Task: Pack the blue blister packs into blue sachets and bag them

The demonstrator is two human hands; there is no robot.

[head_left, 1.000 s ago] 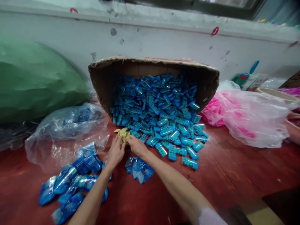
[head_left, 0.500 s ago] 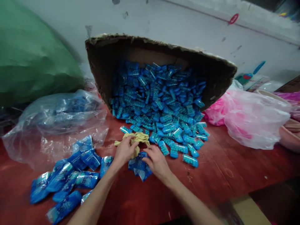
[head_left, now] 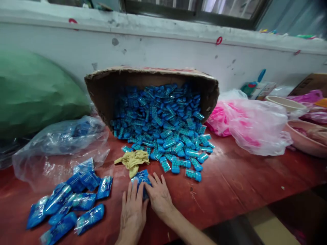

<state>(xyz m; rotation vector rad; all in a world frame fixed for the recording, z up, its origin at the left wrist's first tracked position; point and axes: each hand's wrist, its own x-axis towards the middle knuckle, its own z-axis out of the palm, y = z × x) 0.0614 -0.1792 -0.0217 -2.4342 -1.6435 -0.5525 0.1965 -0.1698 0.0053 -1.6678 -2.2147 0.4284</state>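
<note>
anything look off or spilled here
The cardboard box lies on its side with a ragged rim, and blue packs have spilled onto the table. A crumpled yellow cloth lies among them.

Soft, even daylight falls from the window (head_left: 194, 8) above the wall, so the scene is fairly bright and shadows are weak: only a dim one inside the tipped cardboard box (head_left: 107, 88) and a faint one under the hands (head_left: 145, 200) on the bench (head_left: 242, 183). The wrapped blue packets (head_left: 66, 200) and the clear plastic bag (head_left: 61, 146) carry small white glints, and the red bench top shows a dull sheen (no harsh glare anywhere). The wide lens bends the wall ledge and stretches the corners, where the green sack (head_left: 33, 92) and the lower right edge turn soft and smeared, while the centre stays reasonably sharp.
</note>
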